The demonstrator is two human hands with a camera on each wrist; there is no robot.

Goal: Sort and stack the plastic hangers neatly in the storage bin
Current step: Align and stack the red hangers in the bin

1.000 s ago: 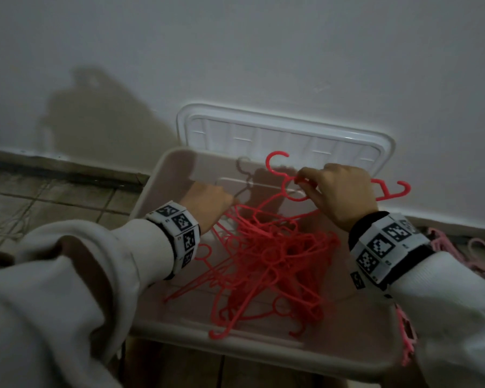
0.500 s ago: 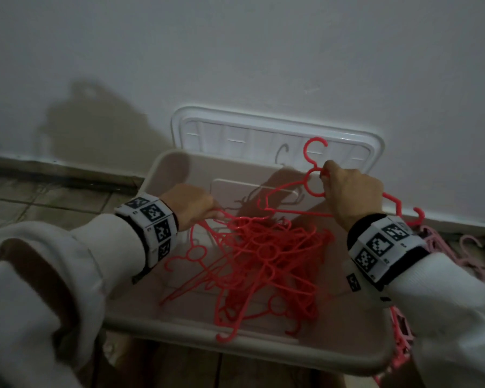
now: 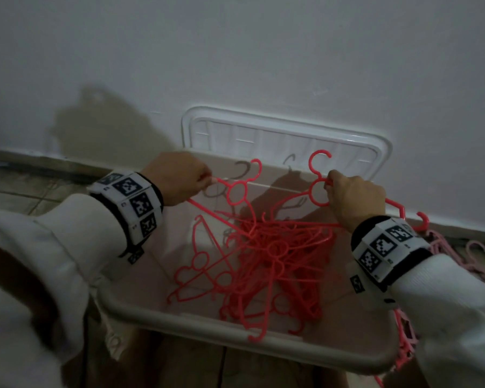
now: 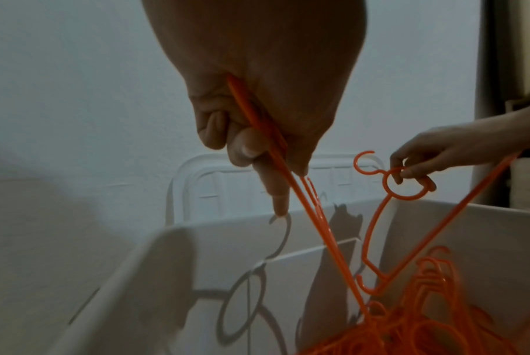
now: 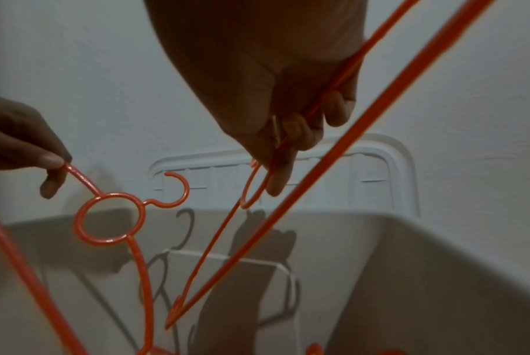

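Over the storage bin (image 3: 235,336), left hand (image 3: 177,177) is pinching one red hanger (image 3: 237,191); right hand (image 3: 356,198) is gripping another hanger (image 3: 317,191), both above the tangled pile (image 3: 263,261).

Both forearms are extended forward, each wrist wrapped in a marker-printed band over a white sleeve. The left hand (image 3: 177,177) is held knuckles-up, fingers (image 4: 242,149) curled, a thin red hanger arm (image 4: 275,153) pinched just past the fingertips. The right hand (image 3: 356,197) is raised level with the left, well apart from it, thumb and fingers (image 5: 290,134) closed on another hanger (image 3: 318,191) at its ring.
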